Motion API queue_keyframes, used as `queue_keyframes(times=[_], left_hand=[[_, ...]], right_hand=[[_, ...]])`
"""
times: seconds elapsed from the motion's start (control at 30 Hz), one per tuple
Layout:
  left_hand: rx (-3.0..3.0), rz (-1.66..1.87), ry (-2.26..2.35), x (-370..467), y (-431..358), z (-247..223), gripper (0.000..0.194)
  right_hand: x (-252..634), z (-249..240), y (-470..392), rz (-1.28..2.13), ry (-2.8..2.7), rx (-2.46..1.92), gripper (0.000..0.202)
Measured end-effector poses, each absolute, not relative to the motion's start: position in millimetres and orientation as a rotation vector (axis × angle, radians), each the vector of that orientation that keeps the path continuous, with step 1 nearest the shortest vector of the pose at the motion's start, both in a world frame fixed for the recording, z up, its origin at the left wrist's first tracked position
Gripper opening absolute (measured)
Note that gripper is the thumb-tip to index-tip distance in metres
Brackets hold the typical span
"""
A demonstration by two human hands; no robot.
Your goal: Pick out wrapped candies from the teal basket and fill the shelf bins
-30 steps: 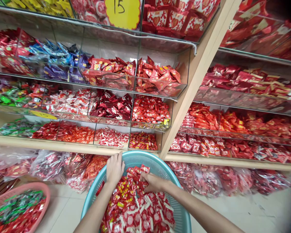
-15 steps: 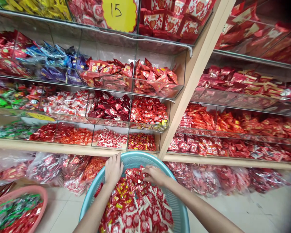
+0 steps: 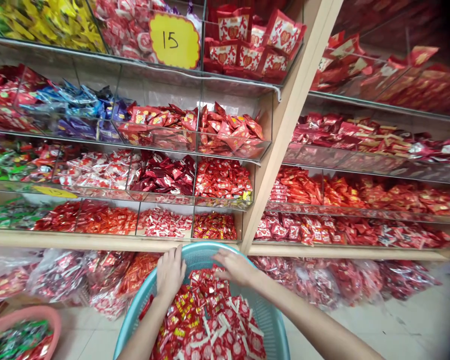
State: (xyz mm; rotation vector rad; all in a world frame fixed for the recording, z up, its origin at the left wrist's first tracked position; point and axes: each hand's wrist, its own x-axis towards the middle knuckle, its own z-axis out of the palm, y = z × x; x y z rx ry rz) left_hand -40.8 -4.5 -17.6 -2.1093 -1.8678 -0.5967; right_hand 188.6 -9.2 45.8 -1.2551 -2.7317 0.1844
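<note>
Nearest us, bottom centre: teal basket point(image 3: 279, 327), holding red wrapped packets point(image 3: 225, 327), some with yellow print, some with whitish ends. The packets fill the middle and near part; at the far end and right side we see bare perforated wall.

Left hand point(image 3: 170, 272) at the basket's far-left rim, fingers slightly bent, close together, over the rim. Right hand point(image 3: 234, 267) above the far part of the basket, fingers spread, half open, just over the packets; nothing seen in its grasp. Whether its fingertips touch a packet, we can't tell.

Bottom left, on the tiled floor point(image 3: 75, 340): pink basket point(image 3: 54, 325), cut off by the view, with green and red packets inside, apart from the teal one.

Beyond the baskets, clear plastic bags point(image 3: 318, 285) of red packets sit below the shelf's bottom edge, left and right of the teal basket. Behind, wooden shelf point(image 3: 285, 120) with clear divided bins, mostly red packets, also blue, purple, green and yellow ones toward the left. Yellow tag point(image 3: 175, 41) reading 15 on an upper bin; second yellow tag point(image 3: 56, 192) lower left.
</note>
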Motion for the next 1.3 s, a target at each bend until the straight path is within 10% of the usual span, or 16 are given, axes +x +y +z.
queue_keyframes(times=[0.4,0.8,1.3], left_hand=[[-2.096,-0.592,-1.86,-42.3,-2.8,-21.3,0.041],[-2.087,-0.655,-1.853,-42.5,-3.1,-23.0,0.041],[-2.084,-0.631,-1.871,-41.3,-4.5,-21.1,0.041]], right_hand=[[196.2,219.7,75.5,-0.354,-2.442,-1.2,0.042],[191.2,224.8,113.0,-0.322,-2.516,-1.519,0.067],[190.4,227.6,108.6,-0.699,-2.562,-1.405,0.048]])
